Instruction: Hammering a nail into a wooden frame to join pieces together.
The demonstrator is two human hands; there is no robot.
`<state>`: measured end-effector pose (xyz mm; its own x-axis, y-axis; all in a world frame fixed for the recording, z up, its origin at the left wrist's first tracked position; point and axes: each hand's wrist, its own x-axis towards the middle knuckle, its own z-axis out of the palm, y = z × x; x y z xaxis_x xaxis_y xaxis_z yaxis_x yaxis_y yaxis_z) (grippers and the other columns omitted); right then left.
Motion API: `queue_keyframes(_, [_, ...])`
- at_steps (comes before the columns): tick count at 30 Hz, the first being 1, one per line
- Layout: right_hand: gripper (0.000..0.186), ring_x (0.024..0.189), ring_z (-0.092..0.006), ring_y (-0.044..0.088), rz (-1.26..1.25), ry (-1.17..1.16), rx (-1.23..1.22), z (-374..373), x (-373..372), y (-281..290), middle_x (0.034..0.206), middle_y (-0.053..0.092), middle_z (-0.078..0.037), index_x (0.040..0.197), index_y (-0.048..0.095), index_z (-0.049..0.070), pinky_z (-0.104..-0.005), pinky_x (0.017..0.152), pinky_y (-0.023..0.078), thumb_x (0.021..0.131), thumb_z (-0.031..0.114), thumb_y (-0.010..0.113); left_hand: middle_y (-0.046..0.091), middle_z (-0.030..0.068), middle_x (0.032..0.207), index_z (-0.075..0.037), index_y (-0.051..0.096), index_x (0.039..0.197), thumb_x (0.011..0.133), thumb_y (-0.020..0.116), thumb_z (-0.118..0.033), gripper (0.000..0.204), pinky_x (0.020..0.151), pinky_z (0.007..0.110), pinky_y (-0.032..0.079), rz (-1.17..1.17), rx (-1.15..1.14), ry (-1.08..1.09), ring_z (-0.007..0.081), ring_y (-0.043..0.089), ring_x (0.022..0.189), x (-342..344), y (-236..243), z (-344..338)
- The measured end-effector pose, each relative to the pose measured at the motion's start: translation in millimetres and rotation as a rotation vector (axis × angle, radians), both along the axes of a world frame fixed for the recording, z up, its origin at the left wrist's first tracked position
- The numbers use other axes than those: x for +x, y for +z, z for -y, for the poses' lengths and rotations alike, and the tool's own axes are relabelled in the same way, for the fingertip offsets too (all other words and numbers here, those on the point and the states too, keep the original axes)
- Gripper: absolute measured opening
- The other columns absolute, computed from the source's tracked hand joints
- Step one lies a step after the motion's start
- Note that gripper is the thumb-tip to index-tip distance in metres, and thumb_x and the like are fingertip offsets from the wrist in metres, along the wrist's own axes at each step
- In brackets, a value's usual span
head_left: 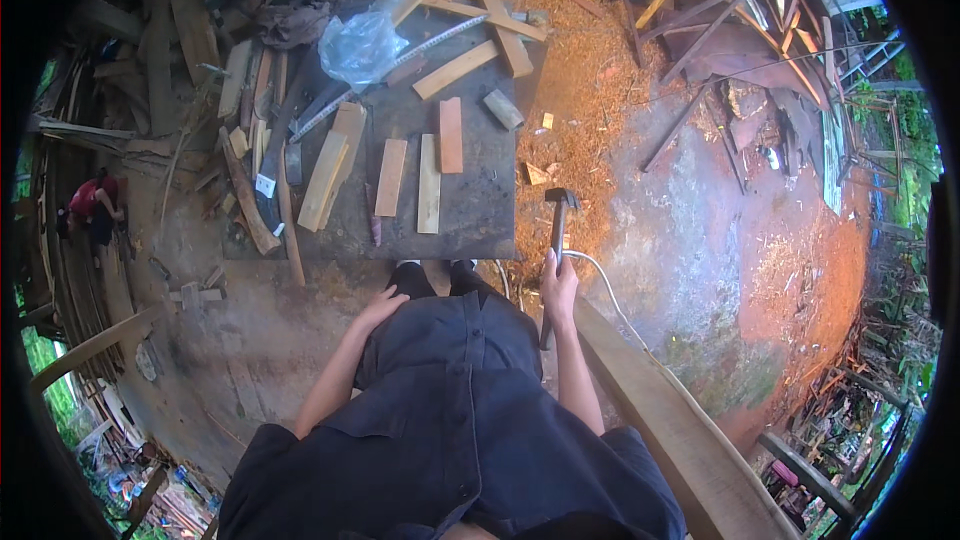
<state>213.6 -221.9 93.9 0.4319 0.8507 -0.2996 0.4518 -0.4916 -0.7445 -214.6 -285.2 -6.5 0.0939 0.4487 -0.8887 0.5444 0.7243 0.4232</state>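
My right hand (pixel 560 286) is wrapped round the handle of a hammer (pixel 557 228), its dark head up and its lower end beside my forearm. The hammer is held off the right side of a dark worktable (pixel 400 246). My left hand (pixel 381 308) lies flat against my dark clothing, holding nothing. On the table in front of me are short wood blocks: a reddish one (pixel 451 136), a pale narrow one (pixel 429 184), a brown one (pixel 391 178) and a wider one (pixel 330 175).
A clear plastic bag (pixel 360 48) and a long measuring strip (pixel 430 43) lie among boards at the table's back. Along my right runs a long plank (pixel 665 430), with a white cable (pixel 612 292) near it. Sawdust (pixel 590 70) covers the floor; a person (pixel 96 205) is far left.
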Motion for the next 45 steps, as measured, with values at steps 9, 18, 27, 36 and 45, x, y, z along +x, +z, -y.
queue_keyframes(9, [0.048,0.055,-0.0181,0.059,-0.172,-0.01,0.027,-17,0,44,0.065,0.058,-0.009,0.1,0.063,-0.001,-0.0391,0.053,0.047,0.111,0.045,0.062,0.066,0.0204,0.143,0.004,0.061,0.144,0.105,0.064,-0.054,0.07,0.114,0.038,0.046,0.274,0.127,0.384,0.0239,0.061,0.132,35,66,-41])
queue_keyframes(18, [0.039,0.057,-0.0105,0.053,-0.086,0.001,0.08,-28,5,74,0.069,0.056,-0.001,0.099,0.062,0.003,-0.0323,0.052,0.043,0.112,0.039,0.061,0.069,0.0179,0.135,0.004,0.065,0.137,0.106,0.064,-0.051,0.063,0.108,0.038,0.049,0.228,0.113,0.507,0.0224,0.064,0.123,31,70,-38])
queue_keyframes(27, [0.042,0.06,-0.0078,0.053,-0.205,-0.131,0.01,-36,-17,91,0.069,0.055,0.0,0.102,0.063,0.003,-0.0299,0.054,0.044,0.115,0.041,0.054,0.073,0.0155,0.127,0.004,0.068,0.131,0.107,0.065,-0.048,0.057,0.103,0.037,0.052,0.103,0.023,0.633,0.0208,0.066,0.115,-27,70,0])
queue_keyframes(36, [0.045,0.055,-0.0163,0.06,-0.262,-0.329,-0.168,-18,-64,49,0.07,0.061,-0.006,0.099,0.063,0.0,-0.0362,0.051,0.048,0.115,0.041,0.053,0.074,0.0045,0.094,0.0,0.073,0.112,0.107,0.071,-0.022,0.022,0.082,0.031,0.055,0.071,0.688,-0.057,0.013,0.068,0.088,46,87,-160])
queue_keyframes(45, [0.044,0.054,-0.0143,0.058,-0.334,-0.609,-0.107,5,-140,6,0.063,0.059,-0.003,0.087,0.057,0.004,-0.0342,0.051,0.044,0.114,0.038,0.057,0.068,0.0093,0.105,-0.011,0.075,0.117,0.093,0.079,-0.016,0.025,0.095,0.043,0.054,0.191,1.17,-1.103,0.0312,0.067,0.108,194,37,-363])
